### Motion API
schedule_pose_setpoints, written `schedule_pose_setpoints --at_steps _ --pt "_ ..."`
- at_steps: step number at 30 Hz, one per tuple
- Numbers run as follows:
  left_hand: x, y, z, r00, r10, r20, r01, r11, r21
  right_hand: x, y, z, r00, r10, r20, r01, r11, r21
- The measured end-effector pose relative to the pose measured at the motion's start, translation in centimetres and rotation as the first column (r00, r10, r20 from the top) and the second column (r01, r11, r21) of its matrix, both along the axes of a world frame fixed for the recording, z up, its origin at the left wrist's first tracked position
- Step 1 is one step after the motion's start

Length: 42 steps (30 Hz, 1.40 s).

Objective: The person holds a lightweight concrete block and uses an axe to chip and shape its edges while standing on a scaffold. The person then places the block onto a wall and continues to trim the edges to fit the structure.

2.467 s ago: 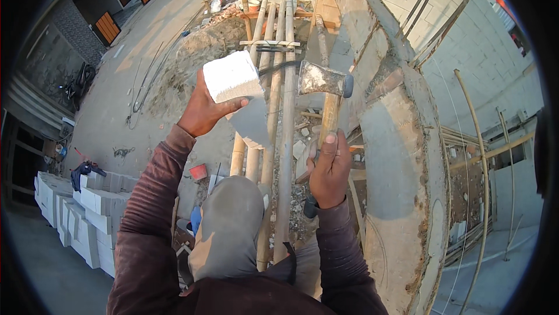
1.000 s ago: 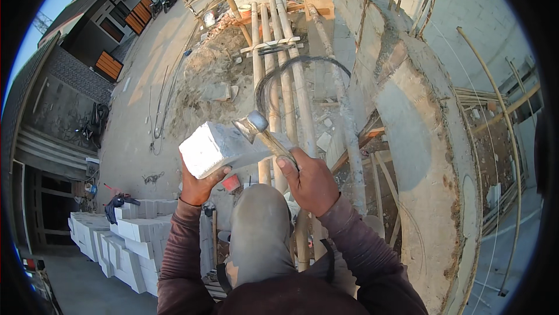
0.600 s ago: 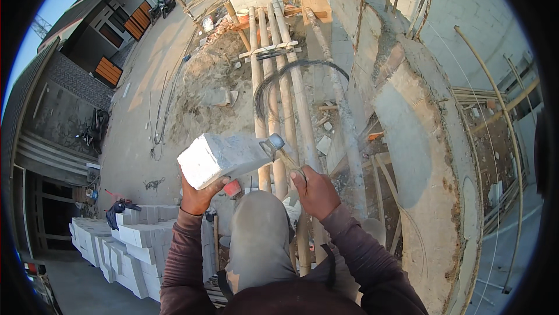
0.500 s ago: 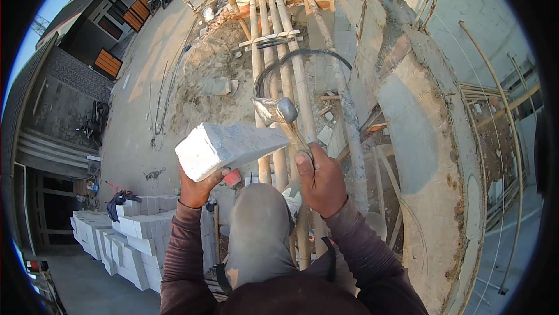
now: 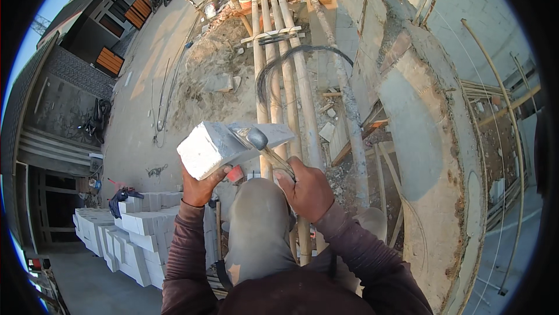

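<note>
My left hand (image 5: 199, 189) grips the near end of a long white lightweight concrete block (image 5: 201, 153) from below, its fingers partly hidden under it. The block is held up in the air, its far end pointing to the right. In my right hand (image 5: 308, 191) is the short wooden handle of a hammer (image 5: 256, 139) with a rounded face on one side and a flatter blade on the other. The hammer head is at the block's upper side, with the blade against or just over it; actual contact I cannot tell. My bent knee (image 5: 259, 216) is just below the block.
Several bamboo poles (image 5: 300, 88) run lengthwise ahead, crossed by a loop of dark cable (image 5: 308, 49). A stack of white blocks (image 5: 137, 227) stands at lower left. To the right is a rough concrete wall edge (image 5: 434, 198). A sand pile (image 5: 204, 91) lies ahead.
My right hand has swung the hammer down and left, from above the block's far end onto its upper side. The left hand and block have stayed nearly in place.
</note>
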State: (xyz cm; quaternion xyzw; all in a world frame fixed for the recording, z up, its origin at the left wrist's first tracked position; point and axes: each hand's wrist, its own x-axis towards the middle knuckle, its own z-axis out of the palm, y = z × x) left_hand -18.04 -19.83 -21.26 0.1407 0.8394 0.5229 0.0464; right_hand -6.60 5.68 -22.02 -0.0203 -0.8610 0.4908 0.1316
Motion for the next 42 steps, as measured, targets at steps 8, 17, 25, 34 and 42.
schedule_pose_setpoints --at_steps 8,17,25,34,42 --pt "0.9 -0.3 0.1 0.998 -0.049 -0.026 0.049 0.999 0.003 -1.1 1.5 1.7 0.995 -0.061 -0.078 0.048 0.985 -0.164" --pt "0.9 0.5 -0.9 0.983 -0.047 -0.176 0.046 0.999 -0.013 -2.3 2.1 -2.6 0.967 -0.015 0.256 0.034 0.997 -0.069" --pt "1.4 0.4 0.0 0.998 -0.017 0.056 0.015 0.999 0.039 -1.0 0.9 -5.4 0.928 -0.055 0.368 0.032 0.997 0.068" --pt "2.3 -0.3 -0.8 0.999 -0.030 -0.027 0.030 1.000 0.001 -1.8 1.9 1.7 0.996 -0.040 -0.085 0.023 0.982 -0.189" --pt "2.1 0.1 -1.7 0.999 -0.014 -0.047 0.014 1.000 -0.008 -3.8 3.7 -4.5 0.933 -0.033 0.359 0.005 0.997 0.079"
